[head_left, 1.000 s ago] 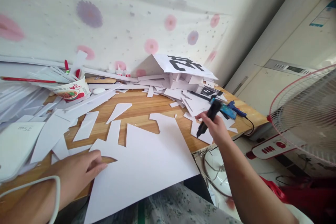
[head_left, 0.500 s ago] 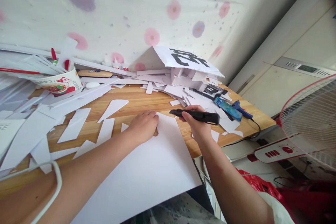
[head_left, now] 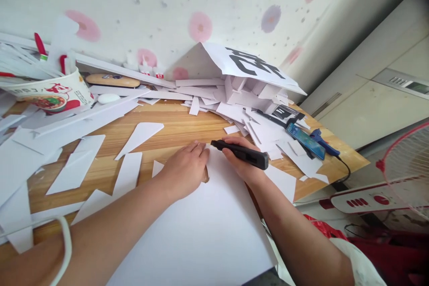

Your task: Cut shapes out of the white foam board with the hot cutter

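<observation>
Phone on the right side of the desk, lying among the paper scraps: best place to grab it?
Judging by its pose, take the phone across its long edges near the middle, from above. It lies flat, screen up, on paper scraps, with the blue tool close alongside.

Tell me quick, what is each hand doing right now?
Left hand: open, pressing flat on the big white sheet.
Right hand: fingers closed around the black cutter, which lies over the sheet's far edge.
</observation>
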The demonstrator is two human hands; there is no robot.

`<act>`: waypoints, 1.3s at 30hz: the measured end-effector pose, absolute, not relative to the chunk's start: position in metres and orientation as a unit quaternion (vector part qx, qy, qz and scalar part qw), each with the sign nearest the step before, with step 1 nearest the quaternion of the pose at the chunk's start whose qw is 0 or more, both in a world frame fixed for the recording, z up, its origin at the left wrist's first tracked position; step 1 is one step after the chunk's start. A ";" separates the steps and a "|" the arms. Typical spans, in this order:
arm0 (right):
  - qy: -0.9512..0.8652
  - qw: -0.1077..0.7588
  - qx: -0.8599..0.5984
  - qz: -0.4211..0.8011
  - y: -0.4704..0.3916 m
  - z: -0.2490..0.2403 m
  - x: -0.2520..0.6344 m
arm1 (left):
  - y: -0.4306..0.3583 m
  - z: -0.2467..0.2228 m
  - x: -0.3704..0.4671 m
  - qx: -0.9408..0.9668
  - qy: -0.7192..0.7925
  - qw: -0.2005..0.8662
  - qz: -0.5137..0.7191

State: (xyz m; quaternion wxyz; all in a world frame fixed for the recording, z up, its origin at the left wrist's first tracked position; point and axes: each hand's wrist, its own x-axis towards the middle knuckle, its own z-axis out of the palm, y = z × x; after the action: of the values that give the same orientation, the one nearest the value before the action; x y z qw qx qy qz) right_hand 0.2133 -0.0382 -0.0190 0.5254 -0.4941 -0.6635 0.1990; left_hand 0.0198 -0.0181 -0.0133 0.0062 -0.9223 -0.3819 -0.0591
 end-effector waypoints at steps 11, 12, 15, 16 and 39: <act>-0.679 0.497 -0.491 0.225 -0.037 -0.014 0.216 | -0.017 -0.018 0.018 -0.924 -0.375 -0.001 -0.078; -0.681 0.493 -0.492 0.226 -0.037 -0.013 0.217 | -0.016 -0.018 0.018 -0.924 -0.374 -0.002 -0.080; -0.692 0.482 -0.489 0.222 -0.036 -0.012 0.219 | -0.016 -0.018 0.018 -0.924 -0.375 0.003 -0.074; -0.696 0.480 -0.486 0.219 -0.036 -0.011 0.220 | -0.016 -0.017 0.018 -0.924 -0.375 0.005 -0.071; -0.774 0.444 -0.415 0.176 -0.040 -0.011 0.236 | -0.023 -0.002 0.019 -0.917 -0.398 -0.017 -0.007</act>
State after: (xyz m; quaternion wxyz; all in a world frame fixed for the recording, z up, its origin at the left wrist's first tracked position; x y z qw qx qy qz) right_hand 0.2364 -0.0400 -0.0109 0.4444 -0.4152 -0.7742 0.1756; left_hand 0.0189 -0.0230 -0.0022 -0.0168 -0.9173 -0.3979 -0.0069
